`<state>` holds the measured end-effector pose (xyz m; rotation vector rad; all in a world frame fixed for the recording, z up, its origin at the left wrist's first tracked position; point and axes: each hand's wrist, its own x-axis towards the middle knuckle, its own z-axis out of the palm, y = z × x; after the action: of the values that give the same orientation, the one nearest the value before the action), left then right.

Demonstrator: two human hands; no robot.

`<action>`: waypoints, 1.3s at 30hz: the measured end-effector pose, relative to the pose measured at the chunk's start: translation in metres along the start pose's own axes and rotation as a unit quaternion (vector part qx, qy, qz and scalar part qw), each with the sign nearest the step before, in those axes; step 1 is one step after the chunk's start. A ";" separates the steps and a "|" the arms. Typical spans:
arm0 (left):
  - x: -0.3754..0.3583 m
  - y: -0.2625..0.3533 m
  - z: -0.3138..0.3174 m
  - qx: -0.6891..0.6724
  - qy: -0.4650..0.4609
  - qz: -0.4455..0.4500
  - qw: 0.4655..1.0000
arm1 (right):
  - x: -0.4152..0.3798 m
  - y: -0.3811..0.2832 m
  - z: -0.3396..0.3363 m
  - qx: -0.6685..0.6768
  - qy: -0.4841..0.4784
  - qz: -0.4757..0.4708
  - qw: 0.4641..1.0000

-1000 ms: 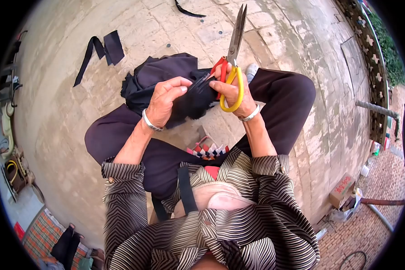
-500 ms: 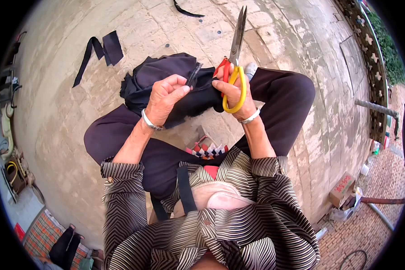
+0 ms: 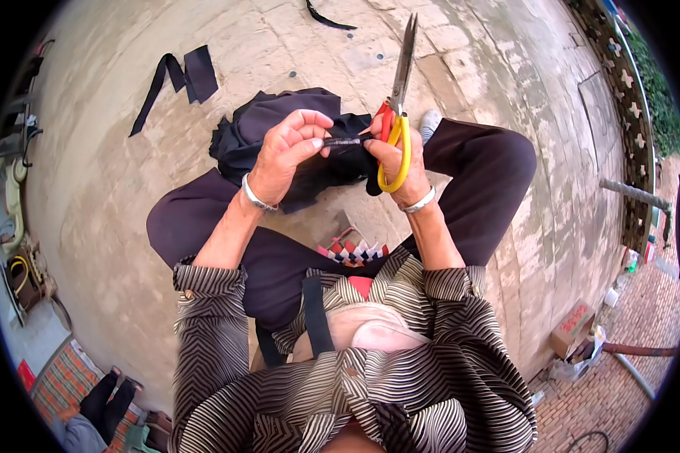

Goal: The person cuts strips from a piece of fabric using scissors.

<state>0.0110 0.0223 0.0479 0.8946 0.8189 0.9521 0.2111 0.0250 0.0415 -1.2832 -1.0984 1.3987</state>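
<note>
My left hand [image 3: 283,157] pinches one end of a short dark strip of cloth [image 3: 345,142] between thumb and forefinger. The strip runs level across to my right hand [image 3: 409,175], whose thumb presses on its other end. That same hand is closed around the scissors [image 3: 395,124], one handle red and the other yellow, with the blades together and pointing away from me. Below and beyond both hands, a bundle of dark cloth [image 3: 268,124] lies heaped on the ground between my legs; the hands hide part of it.
Two dark fabric scraps [image 3: 199,74] lie on the paving at the upper left, and a curved black strip [image 3: 329,16] farther off. A checkered item [image 3: 353,253] sits by my lap. At the right are a cardboard box [image 3: 572,330] and pipes; another person's legs [image 3: 109,404] show lower left.
The dark strip, which stood tilted up from my left fingers, now lies level between both hands. The left hand has moved slightly right and turned. The scissors stay in the right hand.
</note>
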 end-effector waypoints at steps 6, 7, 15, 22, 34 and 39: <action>0.004 -0.010 -0.006 -0.030 0.026 0.016 0.999 | -0.001 -0.008 0.003 0.009 0.018 -0.044 0.999; 0.005 -0.013 -0.008 -0.052 0.027 0.023 0.998 | 0.001 -0.003 0.003 0.032 0.021 -0.067 0.997; 0.004 -0.006 -0.007 -0.109 0.046 0.034 0.992 | 0.011 0.003 0.011 0.176 0.087 -0.081 0.977; 0.002 -0.005 -0.008 -0.132 0.018 -0.006 0.991 | 0.013 -0.011 0.014 0.391 -0.020 -0.028 0.920; -0.019 0.018 0.013 -0.186 0.045 -0.023 0.981 | 0.000 -0.021 0.018 0.478 -0.079 0.127 0.866; -0.049 0.032 0.025 -0.105 0.062 -0.025 0.992 | -0.014 -0.039 0.016 0.430 -0.136 0.153 0.879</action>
<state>0.0055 -0.0197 0.0956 0.6354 0.8264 1.0372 0.1974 0.0185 0.0835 -0.6147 -0.3180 2.0300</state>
